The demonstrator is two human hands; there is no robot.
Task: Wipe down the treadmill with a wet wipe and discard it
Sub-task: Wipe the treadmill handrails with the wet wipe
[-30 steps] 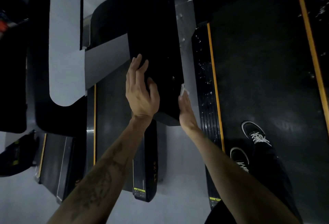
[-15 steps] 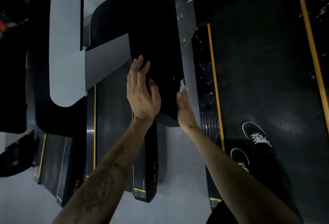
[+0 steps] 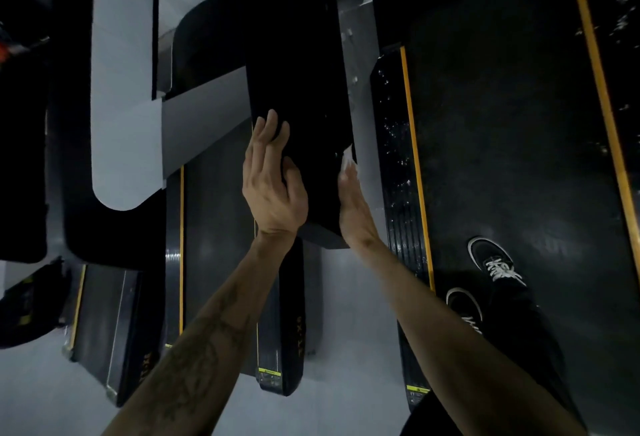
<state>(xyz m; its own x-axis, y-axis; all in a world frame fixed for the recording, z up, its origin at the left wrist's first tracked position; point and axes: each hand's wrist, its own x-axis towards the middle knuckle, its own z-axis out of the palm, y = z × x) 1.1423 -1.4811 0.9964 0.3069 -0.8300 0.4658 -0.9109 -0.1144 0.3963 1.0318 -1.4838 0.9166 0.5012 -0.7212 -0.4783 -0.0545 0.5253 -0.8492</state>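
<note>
You are standing on the belt (image 3: 502, 145) of a treadmill and leaning toward its black armrest (image 3: 298, 96), which is running away from you between your 2 arms. Your left hand (image 3: 273, 186) is lying on the left side of the armrest with the fingers nearly straight and the thumb on top; it is holding nothing, only steadying. Your right hand (image 3: 353, 203) is pressing flat against the right side of the armrest, and the wipe (image 3: 347, 158) is showing as a small white corner at the fingertips, trapped between the fingers and the black surface. How much of the wipe is under the hand I cannot tell.

The risks from here, as I am judging them:

- The wipe is being held only by pressure, not by a pinch. If you are loosening the push while sliding, it is likely falling into the gap beside the belt.
- Only a small part of the wipe seems to be touching, so you are perhaps leaving dry strips on the side.
- The light is weak and the armrest is very dark, so missed places are hard to see.
- You are leaning forward with both shoes (image 3: 491, 262) on the belt; if it is shifting, you are losing balance.
</note>
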